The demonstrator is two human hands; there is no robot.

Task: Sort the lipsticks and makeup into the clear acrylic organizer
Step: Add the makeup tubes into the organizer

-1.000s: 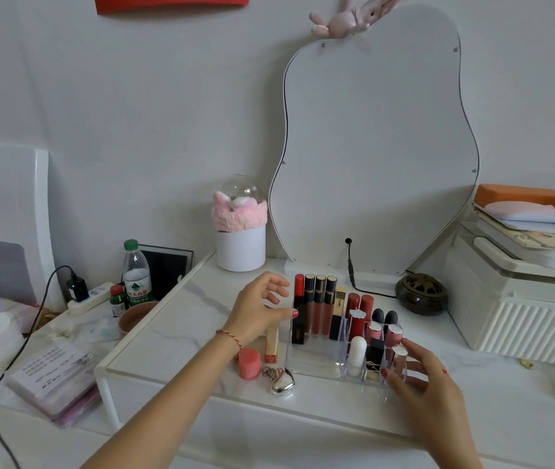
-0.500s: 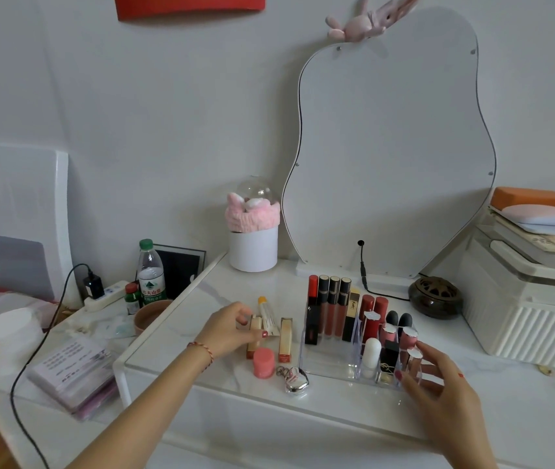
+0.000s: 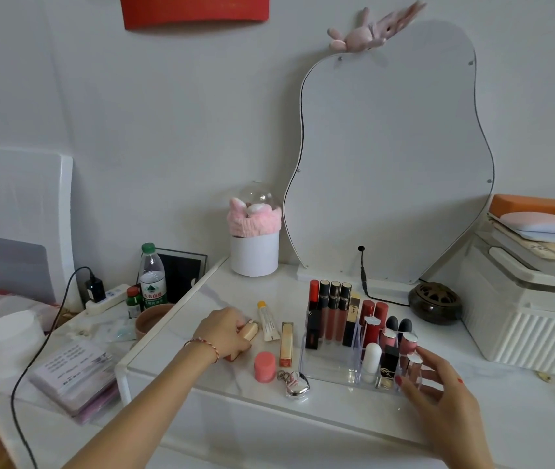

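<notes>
The clear acrylic organizer [image 3: 328, 368] stands on the white marble tabletop, with several lip glosses and lipsticks upright in its slots. My right hand [image 3: 445, 411] rests with spread fingers against its front right corner. My left hand [image 3: 223, 333] grips a beige tube [image 3: 248, 333] lying on the table left of the organizer. Loose beside it lie a white tube with a yellow cap [image 3: 267, 321], a gold and orange lipstick [image 3: 286, 344], a pink round jar [image 3: 264, 366] and a silver heart-shaped case [image 3: 297, 387].
A pear-shaped mirror [image 3: 391, 164] leans on the wall behind, its cable [image 3: 365, 282] trailing on the table. A white pot with a pink headband [image 3: 254, 245], a dark round burner [image 3: 435, 302] and a white ribbed box [image 3: 533, 316] stand around. A water bottle [image 3: 153, 279] is on the lower left shelf.
My left hand left the organizer's back row, moved left and down to the loose items, and closed round the beige tube. My right hand stayed at the organizer's corner.
</notes>
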